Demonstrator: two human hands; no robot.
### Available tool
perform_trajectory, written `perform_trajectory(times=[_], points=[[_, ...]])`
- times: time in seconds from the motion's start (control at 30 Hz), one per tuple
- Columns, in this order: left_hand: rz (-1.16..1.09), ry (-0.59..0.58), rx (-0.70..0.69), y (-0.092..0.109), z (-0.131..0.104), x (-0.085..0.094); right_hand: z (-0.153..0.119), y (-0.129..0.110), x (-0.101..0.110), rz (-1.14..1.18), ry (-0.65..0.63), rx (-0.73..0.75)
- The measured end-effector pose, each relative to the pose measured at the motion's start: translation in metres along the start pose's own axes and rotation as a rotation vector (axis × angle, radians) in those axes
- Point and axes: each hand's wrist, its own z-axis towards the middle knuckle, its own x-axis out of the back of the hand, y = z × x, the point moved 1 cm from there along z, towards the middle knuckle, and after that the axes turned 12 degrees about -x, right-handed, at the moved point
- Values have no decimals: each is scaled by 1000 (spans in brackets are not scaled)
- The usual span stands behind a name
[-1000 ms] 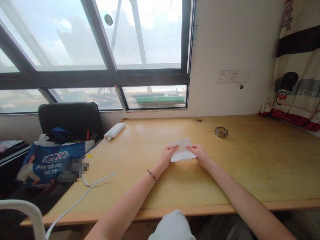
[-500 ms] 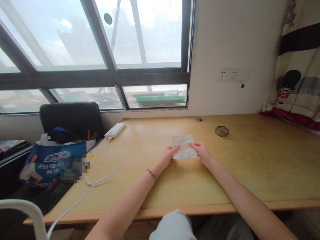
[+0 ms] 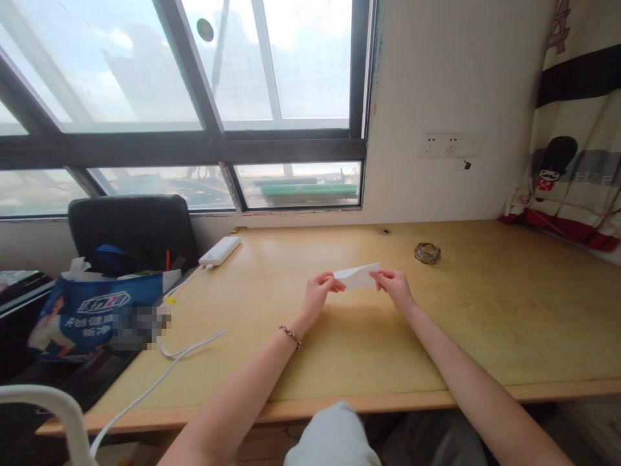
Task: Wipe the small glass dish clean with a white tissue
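A thin white sheet, paper or tissue (image 3: pixel 358 277), is stretched between my two hands above the wooden table (image 3: pixel 291 362). Its shape is a narrow, slanted strip, with a fold or bend along its upper edge. My left hand (image 3: pixel 321 290) pinches the left end, thumb and fingers closed on it; a braided bracelet (image 3: pixel 291 336) circles that wrist. At the right end, my right hand (image 3: pixel 394 287) pinches the sheet between thumb and fingers.
A dark ring-shaped openwork object (image 3: pixel 427 253) lies back right on the table. To the left are a white power bank (image 3: pixel 220 251) and a white cable (image 3: pixel 198 343). A blue bag (image 3: pixel 104 317) rests on a black chair (image 3: pixel 130 223). A white curved bar (image 3: pixel 43 396) stands lower left.
Both hands have tipped the sheet, so its broad, nearly square face now shows as a narrower strip. My left hand has shifted slightly left and up. The view has moved a little.
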Motion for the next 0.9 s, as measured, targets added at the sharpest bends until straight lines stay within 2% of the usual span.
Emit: perform_trajectory(times=[0.13,0.27,0.4,0.7,0.9], points=[[-13,1,-40,2,-1,-1,-1,0,-3,29,-69,78],[-19,-50,-57,2,-1,-1,-1,1,-7,99,-147,71],[-2,-90,-56,1,-1,-1,-2,2,-7,62,-201,71],[19,-117,-17,-1,-1,0,-2,6,-3,-65,-122,108],[24,-154,5,7,-3,-4,-4,5,-6,-94,-33,36]])
